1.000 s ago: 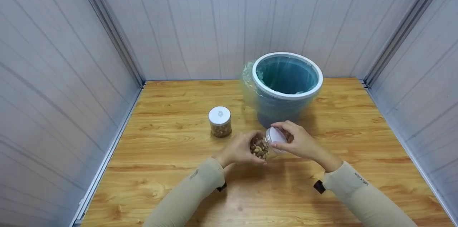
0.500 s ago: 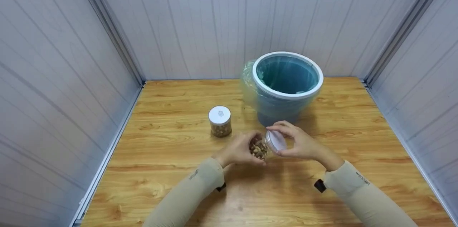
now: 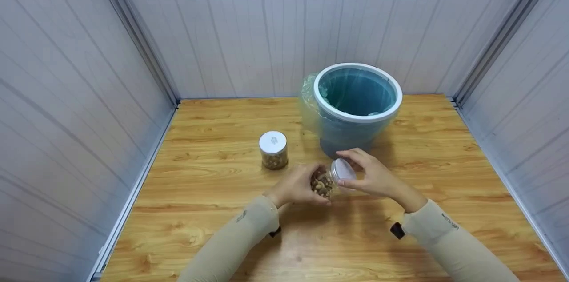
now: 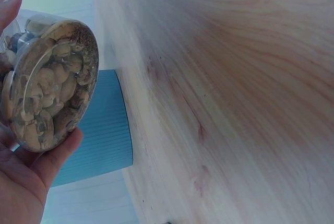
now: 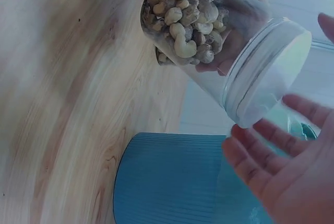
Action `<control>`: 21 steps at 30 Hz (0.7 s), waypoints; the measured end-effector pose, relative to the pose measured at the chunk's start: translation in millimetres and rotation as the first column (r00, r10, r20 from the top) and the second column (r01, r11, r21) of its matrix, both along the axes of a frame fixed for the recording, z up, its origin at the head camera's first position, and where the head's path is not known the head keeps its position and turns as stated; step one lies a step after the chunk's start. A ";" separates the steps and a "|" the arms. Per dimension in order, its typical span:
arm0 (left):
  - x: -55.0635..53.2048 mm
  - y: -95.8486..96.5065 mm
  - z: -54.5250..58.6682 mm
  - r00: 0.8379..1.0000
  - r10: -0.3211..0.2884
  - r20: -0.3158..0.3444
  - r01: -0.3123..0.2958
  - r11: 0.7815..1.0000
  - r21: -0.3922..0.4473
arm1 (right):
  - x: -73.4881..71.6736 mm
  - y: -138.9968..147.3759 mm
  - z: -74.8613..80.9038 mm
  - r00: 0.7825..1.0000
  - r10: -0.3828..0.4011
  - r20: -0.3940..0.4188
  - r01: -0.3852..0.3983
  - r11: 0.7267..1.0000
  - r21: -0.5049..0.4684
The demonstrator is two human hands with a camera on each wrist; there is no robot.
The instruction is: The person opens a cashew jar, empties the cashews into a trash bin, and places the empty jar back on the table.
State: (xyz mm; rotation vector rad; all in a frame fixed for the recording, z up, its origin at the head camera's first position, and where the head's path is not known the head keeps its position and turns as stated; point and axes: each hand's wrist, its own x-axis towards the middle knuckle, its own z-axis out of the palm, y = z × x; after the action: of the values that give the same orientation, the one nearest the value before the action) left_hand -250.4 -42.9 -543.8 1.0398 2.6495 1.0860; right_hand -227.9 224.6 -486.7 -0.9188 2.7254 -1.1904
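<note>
A clear jar of mixed nuts (image 3: 322, 185) is held tilted above the table, its white lid (image 3: 343, 170) on its mouth and facing right. My left hand (image 3: 298, 185) grips the jar's body; in the left wrist view the thumb and fingers curl round the jar (image 4: 57, 85), whose base faces the camera. My right hand (image 3: 375, 178) is spread around the lid. In the right wrist view its fingers (image 5: 276, 145) are fairly straight, the tips by the lid's rim, and the thumb stands apart from it. Whether a fingertip touches the lid is unclear.
A second lidded jar of nuts (image 3: 274, 151) stands upright on the wooden table (image 3: 209, 139), left of the hands. Behind the hands stands a blue bin (image 3: 351, 135) with a white rim and a green plastic liner. Pale panel walls (image 3: 231, 28) enclose the table.
The right hand's fingers shifted round the lid, closing nearer to its edges half a second ago and now loosened again. The lid stays on the jar. The left hand and jar barely moved.
</note>
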 end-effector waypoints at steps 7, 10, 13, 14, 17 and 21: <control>0.0 -0.4 1.0 1.000 -0.003 0.002 0.003 1.000 0.000 | -3.1 -1.3 -4.0 0.996 -0.087 0.032 0.085 0.994 0.062; 0.6 -0.7 0.5 1.000 0.000 0.000 0.000 1.000 -0.007 | -3.1 -1.5 -4.0 0.996 -0.082 0.043 0.079 0.995 0.066; 1.1 -1.1 0.8 1.000 0.002 0.001 -0.002 1.000 -0.010 | -2.7 -0.9 -2.7 0.996 -0.063 0.069 0.058 0.996 0.069; 1.0 -1.2 1.0 1.000 0.000 0.002 0.000 1.000 -0.010 | -2.6 -0.4 -2.3 0.995 -0.056 0.079 0.051 0.996 0.069; 0.5 -1.3 1.7 1.000 -0.003 0.002 0.003 1.000 -0.015 | -2.0 1.2 -0.8 0.994 -0.032 0.100 0.026 0.997 0.067; -0.1 -1.1 1.9 1.000 0.000 -0.005 -0.001 0.999 -0.036 | -2.0 3.9 -0.4 0.996 0.030 0.085 -0.033 0.999 0.024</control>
State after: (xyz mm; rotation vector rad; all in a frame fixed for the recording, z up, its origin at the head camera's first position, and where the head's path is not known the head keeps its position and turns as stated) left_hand -250.5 -44.0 -542.0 1.0362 2.6629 1.0326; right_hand -229.9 228.5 -487.1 -0.8841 2.6443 -1.1584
